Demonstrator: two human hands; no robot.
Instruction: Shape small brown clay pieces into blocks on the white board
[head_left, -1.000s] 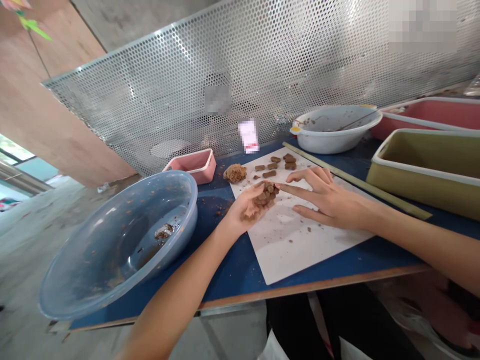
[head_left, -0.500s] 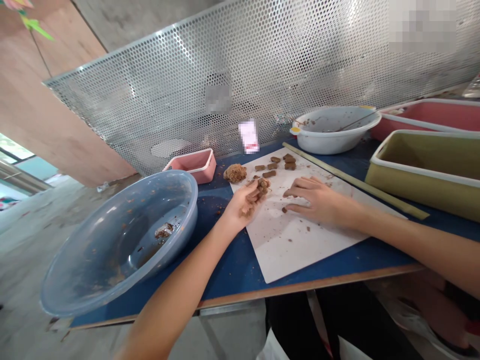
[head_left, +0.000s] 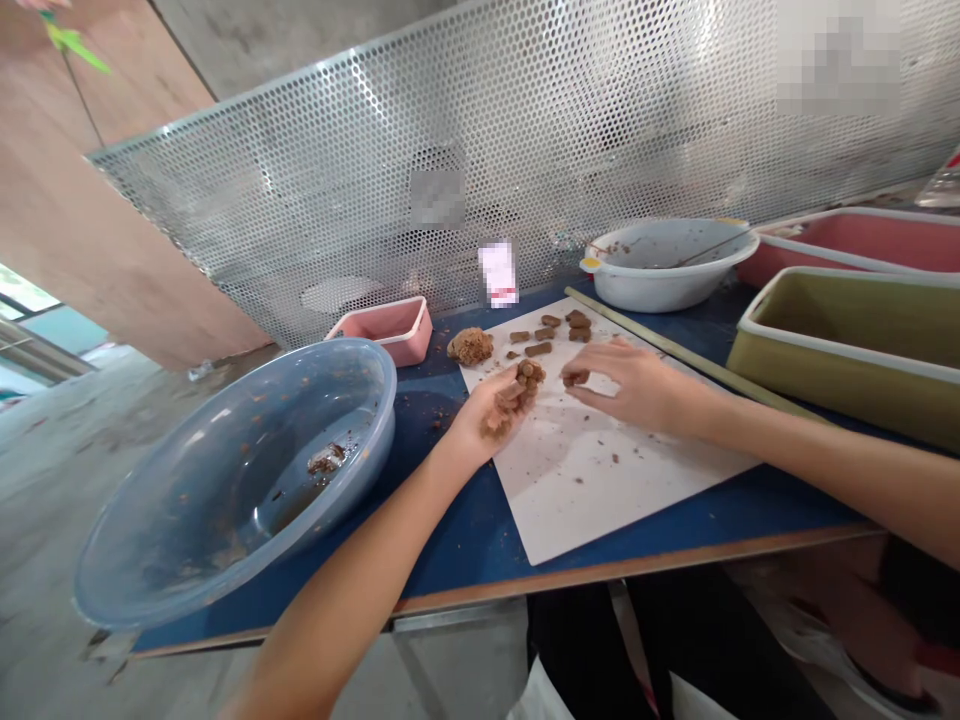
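My left hand (head_left: 491,412) is closed around a clump of short brown clay-like pieces (head_left: 529,372), above the left part of a white board (head_left: 585,505). A small brown clay-like piece (head_left: 576,378) is pinched between the thumb and fingers of my right hand (head_left: 626,382), just right of the clump and apart from it. Several short brown rolls (head_left: 538,349) lie on the far part of the board. A rough brown lump (head_left: 471,346) sits at the board's far left corner. Small crumbs are scattered over the board.
A large blue basin (head_left: 150,520) with some wet residue stands at the left, beside a small pink tub (head_left: 409,335). A pale stick (head_left: 675,348) crosses the board's right side. Farther right are a white basin (head_left: 645,288), a green trough (head_left: 862,385) and a red trough (head_left: 885,235). Perforated metal (head_left: 337,190) rises behind.
My right hand has picked a small brown piece up off the board and raised it slightly, its thumb and fingers now closed on it. My left hand keeps its clump in nearly the same place.
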